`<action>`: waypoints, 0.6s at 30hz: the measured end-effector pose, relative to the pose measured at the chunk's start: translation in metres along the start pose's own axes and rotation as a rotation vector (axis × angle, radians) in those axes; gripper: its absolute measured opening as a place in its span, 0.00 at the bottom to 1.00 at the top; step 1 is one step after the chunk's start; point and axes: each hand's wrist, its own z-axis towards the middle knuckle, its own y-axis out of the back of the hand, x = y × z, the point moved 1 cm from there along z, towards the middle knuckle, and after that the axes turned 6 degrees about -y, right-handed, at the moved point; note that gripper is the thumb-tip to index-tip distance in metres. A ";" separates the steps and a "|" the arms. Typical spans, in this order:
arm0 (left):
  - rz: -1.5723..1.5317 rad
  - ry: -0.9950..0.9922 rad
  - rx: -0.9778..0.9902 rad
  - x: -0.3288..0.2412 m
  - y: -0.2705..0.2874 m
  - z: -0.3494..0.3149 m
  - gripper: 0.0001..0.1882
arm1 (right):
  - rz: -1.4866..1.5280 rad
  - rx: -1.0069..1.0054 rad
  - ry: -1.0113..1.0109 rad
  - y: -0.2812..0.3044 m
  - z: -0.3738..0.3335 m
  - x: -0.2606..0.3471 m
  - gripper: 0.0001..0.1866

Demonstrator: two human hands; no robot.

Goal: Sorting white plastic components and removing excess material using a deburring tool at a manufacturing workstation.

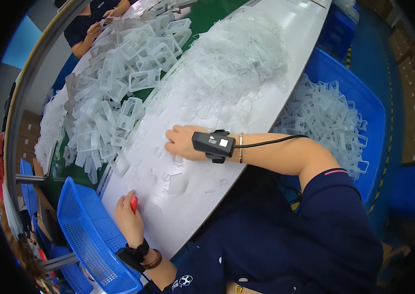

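Observation:
My left hand (129, 223) is closed round a small red object (134, 204) at the near left of the white table (168, 235). Only the red end shows above the fingers, so its kind is unclear. My right hand (188, 142) rests palm down on the tabletop, fingers apart, with no object visible in it. Small clear plastic scraps (178, 182) lie around and below it. Beyond it rises a big heap of thin clear plastic offcuts (237, 54). To the left, many frosted rectangular plastic frames (114, 73) are piled on a green belt.
A blue perforated basket (89, 240) stands beside my left forearm. At my right, a large blue bin (371, 112) holds clear plastic frames (322, 117). A metal post (16, 122) runs up the left side. Another person's hands (94, 29) work at the far left.

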 end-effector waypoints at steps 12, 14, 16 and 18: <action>-0.341 -0.272 -0.213 -0.087 0.003 0.087 0.10 | -0.192 0.049 -0.494 0.086 0.029 -0.137 0.14; -0.385 -0.342 -0.190 -0.106 0.004 0.106 0.06 | 0.080 0.190 -0.542 0.117 0.033 -0.135 0.23; -0.372 -0.367 -0.183 -0.119 0.009 0.118 0.08 | 0.306 0.134 -0.554 0.147 0.034 -0.139 0.23; -0.303 -0.426 -0.142 -0.128 0.010 0.127 0.12 | 0.345 -0.083 -0.570 0.172 0.029 -0.166 0.20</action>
